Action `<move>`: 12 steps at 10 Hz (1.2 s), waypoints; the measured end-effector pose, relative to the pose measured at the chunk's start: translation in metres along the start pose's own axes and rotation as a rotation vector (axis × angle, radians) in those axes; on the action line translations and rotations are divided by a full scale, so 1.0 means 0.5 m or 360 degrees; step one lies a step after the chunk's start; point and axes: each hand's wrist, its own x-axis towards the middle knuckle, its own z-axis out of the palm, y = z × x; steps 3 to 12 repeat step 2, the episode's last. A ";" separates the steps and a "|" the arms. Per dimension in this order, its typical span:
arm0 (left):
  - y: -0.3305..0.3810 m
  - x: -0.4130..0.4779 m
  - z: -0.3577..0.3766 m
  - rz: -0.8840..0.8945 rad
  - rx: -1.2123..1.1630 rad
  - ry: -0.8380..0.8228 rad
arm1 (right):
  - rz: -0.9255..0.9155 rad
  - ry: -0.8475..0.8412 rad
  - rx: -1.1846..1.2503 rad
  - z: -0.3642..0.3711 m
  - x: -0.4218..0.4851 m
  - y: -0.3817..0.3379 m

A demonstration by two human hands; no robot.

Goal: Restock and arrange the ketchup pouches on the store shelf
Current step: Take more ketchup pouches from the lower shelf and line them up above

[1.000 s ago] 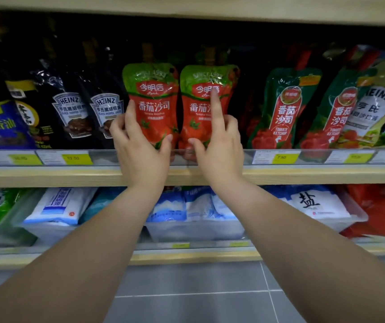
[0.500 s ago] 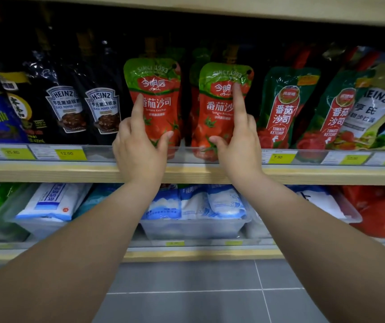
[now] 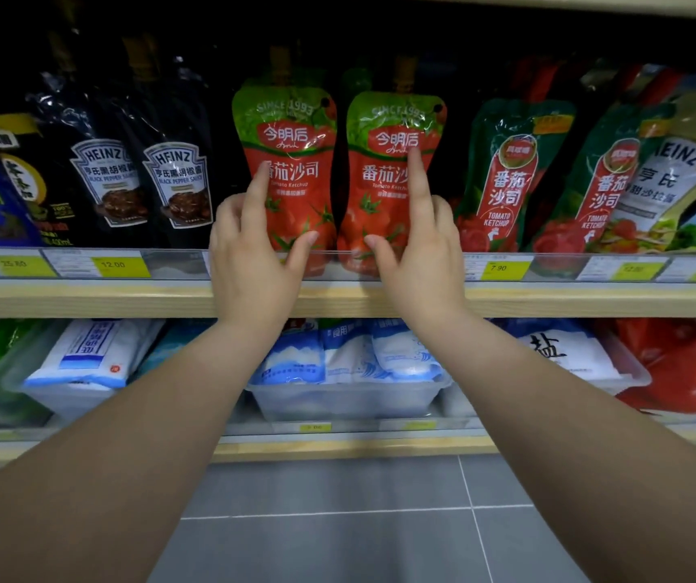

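Note:
Two red ketchup pouches with green tops stand upright side by side on the wooden shelf (image 3: pixel 85 298), behind its clear front rail. My left hand (image 3: pixel 253 254) touches the left ketchup pouch (image 3: pixel 296 132): the straight index finger lies along its left edge and the thumb rests on its lower front. My right hand (image 3: pixel 420 254) touches the right ketchup pouch (image 3: pixel 380 191) the same way, index finger pointing up its front and thumb on its lower part. The other fingers of both hands are curled. More pouches stand dimly behind these two.
Black Heinz pepper sauce pouches (image 3: pixel 106 183) stand to the left. Dark green tomato ketchup pouches (image 3: pixel 510 174) and a Heinz salad dressing pouch (image 3: pixel 674 174) lean to the right. Yellow price tags (image 3: pixel 119 265) line the rail. Salt bags in clear bins (image 3: pixel 346 397) fill the lower shelf.
The right pouch has moved left and straightened, closing the gap to the left pouch. Both hands have stayed on the pouch fronts.

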 end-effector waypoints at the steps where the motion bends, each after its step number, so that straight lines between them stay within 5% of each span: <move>1: -0.006 -0.027 -0.011 0.0063 0.0095 0.0101 | -0.0067 0.0108 -0.0047 -0.006 -0.036 0.000; 12: -0.008 -0.037 -0.021 0.0154 0.0066 0.0094 | -0.0111 0.0140 0.0040 -0.010 -0.045 -0.002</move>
